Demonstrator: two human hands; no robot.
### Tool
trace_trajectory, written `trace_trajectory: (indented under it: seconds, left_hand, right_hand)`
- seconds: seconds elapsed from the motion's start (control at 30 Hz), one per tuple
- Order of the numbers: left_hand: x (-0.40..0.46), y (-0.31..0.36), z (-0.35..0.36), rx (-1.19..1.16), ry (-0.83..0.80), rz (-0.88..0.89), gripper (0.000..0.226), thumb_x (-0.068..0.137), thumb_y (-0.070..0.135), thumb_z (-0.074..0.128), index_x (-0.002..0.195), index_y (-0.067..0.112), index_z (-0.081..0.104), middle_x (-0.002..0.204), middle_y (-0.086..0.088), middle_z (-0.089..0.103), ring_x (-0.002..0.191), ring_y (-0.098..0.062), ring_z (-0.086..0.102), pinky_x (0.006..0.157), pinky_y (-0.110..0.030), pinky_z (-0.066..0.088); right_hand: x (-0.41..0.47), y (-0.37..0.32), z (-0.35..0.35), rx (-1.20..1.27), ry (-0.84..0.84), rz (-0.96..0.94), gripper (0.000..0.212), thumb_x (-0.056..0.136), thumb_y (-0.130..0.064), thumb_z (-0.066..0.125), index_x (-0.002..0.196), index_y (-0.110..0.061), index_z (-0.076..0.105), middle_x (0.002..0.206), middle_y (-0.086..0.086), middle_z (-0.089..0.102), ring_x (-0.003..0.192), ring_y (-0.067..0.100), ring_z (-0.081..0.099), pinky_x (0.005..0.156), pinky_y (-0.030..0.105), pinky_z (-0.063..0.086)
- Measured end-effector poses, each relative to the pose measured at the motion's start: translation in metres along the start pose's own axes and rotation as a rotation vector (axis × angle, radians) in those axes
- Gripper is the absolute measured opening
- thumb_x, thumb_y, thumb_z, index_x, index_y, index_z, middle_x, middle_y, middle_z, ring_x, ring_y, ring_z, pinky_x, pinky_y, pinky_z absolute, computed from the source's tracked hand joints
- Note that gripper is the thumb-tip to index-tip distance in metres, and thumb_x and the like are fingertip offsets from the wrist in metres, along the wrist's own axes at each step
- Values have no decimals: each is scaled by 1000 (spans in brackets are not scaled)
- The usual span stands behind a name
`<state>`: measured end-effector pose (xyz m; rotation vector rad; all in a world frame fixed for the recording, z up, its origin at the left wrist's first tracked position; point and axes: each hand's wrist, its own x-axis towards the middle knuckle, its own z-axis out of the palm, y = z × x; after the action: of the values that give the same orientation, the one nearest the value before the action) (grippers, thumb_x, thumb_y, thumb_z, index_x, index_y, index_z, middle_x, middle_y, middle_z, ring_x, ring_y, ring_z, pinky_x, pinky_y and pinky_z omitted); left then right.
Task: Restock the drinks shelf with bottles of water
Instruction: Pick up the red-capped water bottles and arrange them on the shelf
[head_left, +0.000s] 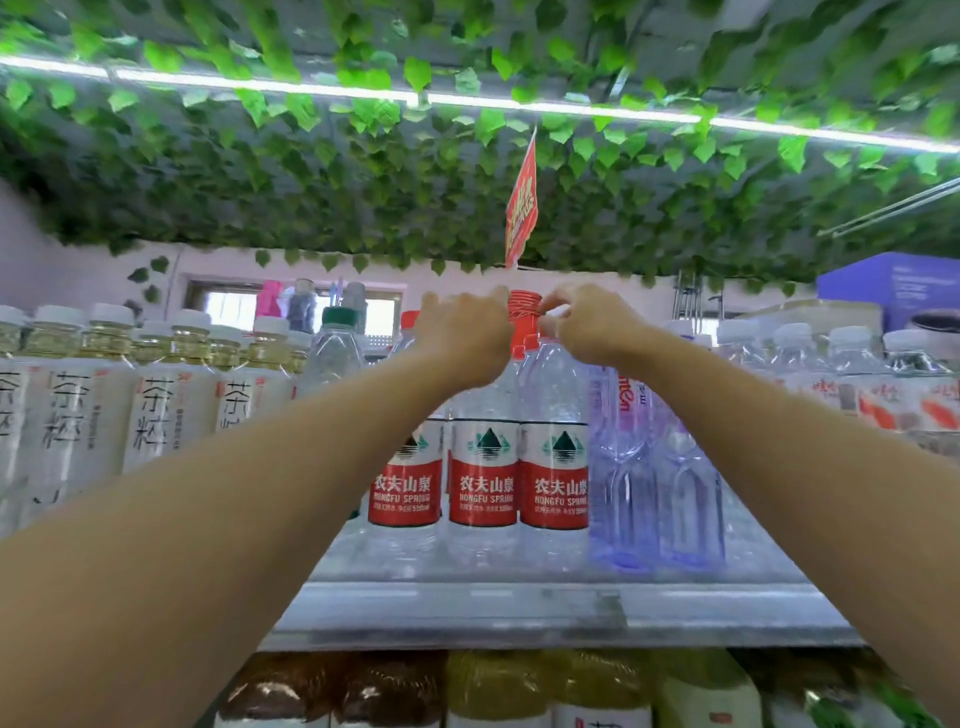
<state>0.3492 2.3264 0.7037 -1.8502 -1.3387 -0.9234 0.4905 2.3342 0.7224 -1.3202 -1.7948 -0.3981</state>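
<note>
Three clear water bottles with red-and-white labels stand in a row on the top shelf. Behind them a further water bottle's red cap shows above the row. My left hand reaches over the bottle tops, fingers curled at the left side of that cap. My right hand pinches the cap's right side with thumb and fingertips. The bottle under the cap is mostly hidden by my hands and the front row.
White-labelled tea bottles fill the shelf's left. Clear violet-tinted bottles stand right of the water, with white-capped bottles beyond. Amber and yellow drinks sit on the shelf below. Green leaf garlands and a red sign hang overhead.
</note>
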Motion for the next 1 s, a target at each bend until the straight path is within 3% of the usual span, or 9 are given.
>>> trace_trajectory:
  seconds: [0.13, 0.3, 0.43, 0.6, 0.73, 1.0]
  left_hand:
    - [12, -5, 11, 52, -182, -65, 21, 98, 27, 35, 113, 18, 46, 115, -6, 60, 108, -26, 53, 110, -50, 19]
    - [16, -6, 17, 8, -78, -128, 23, 98, 36, 38, 106, 18, 50, 91, -2, 53, 90, -22, 43, 109, -46, 24]
    - [18, -7, 17, -24, -19, -141, 29, 97, 40, 43, 103, 15, 57, 91, -2, 56, 83, -22, 43, 103, -41, 28]
    - [20, -7, 18, -49, 27, -103, 30, 96, 38, 47, 105, 12, 59, 91, -3, 57, 84, -22, 45, 96, -37, 32]
    - [22, -13, 20, -74, 50, -105, 33, 94, 40, 50, 106, 11, 60, 100, -6, 64, 95, -25, 56, 94, -37, 35]
    - [16, -15, 18, -77, -8, -117, 34, 96, 43, 44, 107, 14, 59, 93, -1, 61, 94, -24, 55, 106, -44, 27]
  right_hand:
    - [5, 2, 7, -224, -52, -95, 33, 95, -26, 53, 124, -11, 57, 125, 11, 58, 116, 30, 49, 94, 33, 38]
    - [10, 7, 18, -211, 21, -84, 29, 95, -26, 54, 120, -13, 59, 121, 12, 60, 110, 30, 53, 89, 34, 41]
    - [12, 8, 24, -176, 128, -32, 22, 93, -25, 57, 108, -13, 68, 109, 11, 66, 99, 28, 57, 77, 30, 42]
    - [14, 5, 31, -203, 193, 59, 21, 92, -27, 58, 102, -12, 68, 100, 11, 66, 94, 30, 59, 70, 31, 44]
    - [15, 3, 33, -180, 220, 92, 18, 91, -25, 60, 99, -12, 68, 97, 10, 66, 91, 30, 60, 69, 32, 43]
    - [0, 3, 30, -192, 192, 10, 22, 96, -27, 51, 106, -11, 62, 98, 11, 64, 88, 28, 58, 70, 35, 45]
